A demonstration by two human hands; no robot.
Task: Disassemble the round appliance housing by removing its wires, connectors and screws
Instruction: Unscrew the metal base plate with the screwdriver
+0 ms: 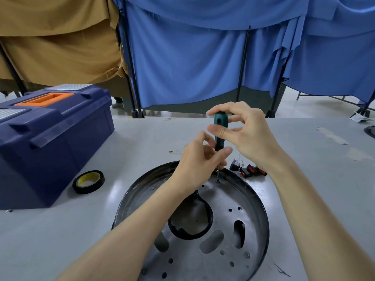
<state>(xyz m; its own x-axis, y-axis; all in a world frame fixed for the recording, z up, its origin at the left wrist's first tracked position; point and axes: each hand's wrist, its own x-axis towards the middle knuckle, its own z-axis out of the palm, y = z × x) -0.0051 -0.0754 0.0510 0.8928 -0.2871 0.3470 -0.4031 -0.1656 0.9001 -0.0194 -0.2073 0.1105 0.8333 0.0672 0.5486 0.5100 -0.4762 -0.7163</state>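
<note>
Housing (pixel 227 199) lies flat on the grey table (pixel 304 159) right in front of you, open side up. Your right hand (pixel 247 134) pinches the top of the green screwdriver (pixel 219 138) between thumb and fingers. Your left hand (pixel 194 165) pinches its lower handle, and the tip stands upright in a screw (pixel 217 181) near the far rim. Red switches (pixel 251 171) lie just beyond, with a tape roll (pixel 88 181) and a blue toolbox (pixel 50 138) to your left.
</note>
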